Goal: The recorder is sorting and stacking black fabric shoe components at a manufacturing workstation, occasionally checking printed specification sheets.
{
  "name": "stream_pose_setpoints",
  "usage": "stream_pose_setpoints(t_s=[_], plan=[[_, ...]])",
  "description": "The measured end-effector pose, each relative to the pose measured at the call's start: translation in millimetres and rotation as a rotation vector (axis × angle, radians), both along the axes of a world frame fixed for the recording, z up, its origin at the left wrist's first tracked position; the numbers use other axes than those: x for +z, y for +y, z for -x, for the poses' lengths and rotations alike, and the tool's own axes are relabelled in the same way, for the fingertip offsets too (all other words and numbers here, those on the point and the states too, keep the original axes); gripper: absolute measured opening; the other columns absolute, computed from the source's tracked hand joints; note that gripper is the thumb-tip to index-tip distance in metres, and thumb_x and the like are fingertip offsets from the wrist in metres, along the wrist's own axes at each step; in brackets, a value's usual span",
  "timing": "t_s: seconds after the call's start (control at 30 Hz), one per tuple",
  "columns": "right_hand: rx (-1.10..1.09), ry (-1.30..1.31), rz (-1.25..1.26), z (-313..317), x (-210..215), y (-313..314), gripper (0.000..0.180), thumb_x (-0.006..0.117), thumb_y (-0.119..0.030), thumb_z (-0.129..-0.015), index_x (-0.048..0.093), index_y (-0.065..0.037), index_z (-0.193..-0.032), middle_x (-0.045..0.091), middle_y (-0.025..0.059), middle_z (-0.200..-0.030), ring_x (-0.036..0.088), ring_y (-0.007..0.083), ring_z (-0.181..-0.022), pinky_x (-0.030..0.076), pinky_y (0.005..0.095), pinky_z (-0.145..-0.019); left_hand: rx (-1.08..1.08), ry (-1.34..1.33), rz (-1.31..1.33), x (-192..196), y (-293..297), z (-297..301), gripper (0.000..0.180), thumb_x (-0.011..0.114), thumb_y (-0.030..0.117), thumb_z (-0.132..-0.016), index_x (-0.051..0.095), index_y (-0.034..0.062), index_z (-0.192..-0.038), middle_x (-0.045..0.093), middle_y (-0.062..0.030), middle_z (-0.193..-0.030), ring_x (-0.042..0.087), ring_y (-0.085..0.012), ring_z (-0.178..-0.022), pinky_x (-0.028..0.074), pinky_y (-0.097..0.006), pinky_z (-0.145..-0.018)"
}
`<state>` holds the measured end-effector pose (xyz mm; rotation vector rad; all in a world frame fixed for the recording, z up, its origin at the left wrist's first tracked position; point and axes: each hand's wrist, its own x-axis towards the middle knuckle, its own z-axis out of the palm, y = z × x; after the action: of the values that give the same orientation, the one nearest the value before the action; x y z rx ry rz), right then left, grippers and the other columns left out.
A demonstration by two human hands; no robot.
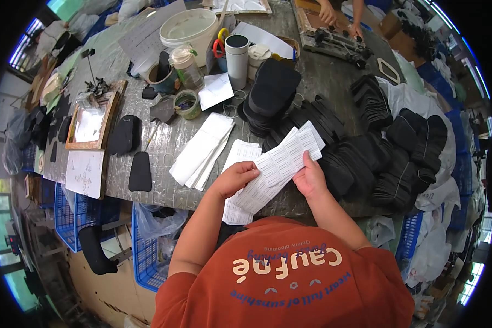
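Observation:
Between my two hands is a small stack of white printed sheets (273,169), tilted up to the right above the table edge. My left hand (238,179) pinches its left edge, thumb on top. At the right edge my right hand (311,176) grips it, with the thumb on the upper face. Another pile of printed sheets (238,217) lies partly beneath the held ones. Just left of it rests a fanned pile of blank white paper strips (203,150). Stacks of black fabric pieces (352,164) lie close to my right hand.
Beyond the papers stand a white tumbler (236,63), a glass jar (187,68) and a white bucket (188,30). A wooden screen frame (95,116) is at the left. Blue baskets (145,249) sit below the table edge. Another person's hands (329,13) work at the far right.

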<state>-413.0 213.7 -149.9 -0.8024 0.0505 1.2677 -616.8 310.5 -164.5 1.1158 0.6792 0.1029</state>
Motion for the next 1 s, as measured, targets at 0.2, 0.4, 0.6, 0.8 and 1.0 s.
stream_pose_setpoints(t_s=[0.2, 0.4, 0.6, 0.8, 1.0], plan=[[-0.04, 0.007, 0.023, -23, 1, -14, 0.038, 0.036, -0.02, -0.096, 0.036, 0.0, -0.128, 0.044, 0.0137, -0.13, 0.044, 0.0269, -0.119, 0.034, 0.0436, -0.101, 0.068, -0.035, -0.029, 3, -6, -23, 0.016, 0.065, 0.005, -0.076, 0.058, 0.002, -0.09, 0.058, 0.0021, -0.073, 0.051, -0.0039, -0.062, 0.04, -0.018, -0.055], [0.165, 0.143, -0.136, -62, 7, -38, 0.043, 0.033, -0.025, -0.096, 0.032, -0.001, -0.131, 0.042, 0.0149, -0.132, 0.04, 0.0281, -0.123, 0.029, 0.0443, -0.104, 0.094, -0.034, 0.041, 9, -3, -43, 0.019, 0.06, -0.004, -0.077, 0.057, -0.0034, -0.096, 0.064, -0.0071, -0.085, 0.06, -0.0096, -0.074, 0.048, -0.022, -0.067], [0.182, 0.191, -0.212, -86, -2, -65, 0.044, 0.036, -0.023, -0.095, 0.031, -0.002, -0.133, 0.039, 0.0136, -0.135, 0.038, 0.0274, -0.124, 0.027, 0.0445, -0.105, 0.05, -0.037, -0.029, 21, -7, -66, 0.017, 0.061, 0.0, -0.079, 0.058, -0.0032, -0.096, 0.064, -0.0059, -0.082, 0.06, -0.0086, -0.072, 0.048, -0.021, -0.067], [0.031, 0.112, -0.199, -90, -11, -85, 0.041, 0.043, -0.016, -0.092, 0.036, 0.001, -0.129, 0.043, 0.0145, -0.13, 0.042, 0.0288, -0.121, 0.031, 0.0454, -0.102, -0.088, -0.061, -0.244, 26, -27, -88, 0.018, 0.059, 0.005, -0.082, 0.059, -0.0015, -0.098, 0.063, -0.0015, -0.082, 0.056, -0.0064, -0.072, 0.045, -0.021, -0.068], [-0.103, 0.045, -0.148, -61, -6, -86, 0.037, 0.039, -0.006, -0.092, 0.035, -0.001, -0.128, 0.045, 0.0142, -0.128, 0.043, 0.0277, -0.119, 0.033, 0.0449, -0.102, -0.024, -0.208, -0.542, 26, -48, -114, 0.019, 0.056, 0.015, -0.085, 0.058, -0.0004, -0.096, 0.062, -0.0057, -0.077, 0.058, -0.0176, -0.07, 0.046, -0.03, -0.068]])
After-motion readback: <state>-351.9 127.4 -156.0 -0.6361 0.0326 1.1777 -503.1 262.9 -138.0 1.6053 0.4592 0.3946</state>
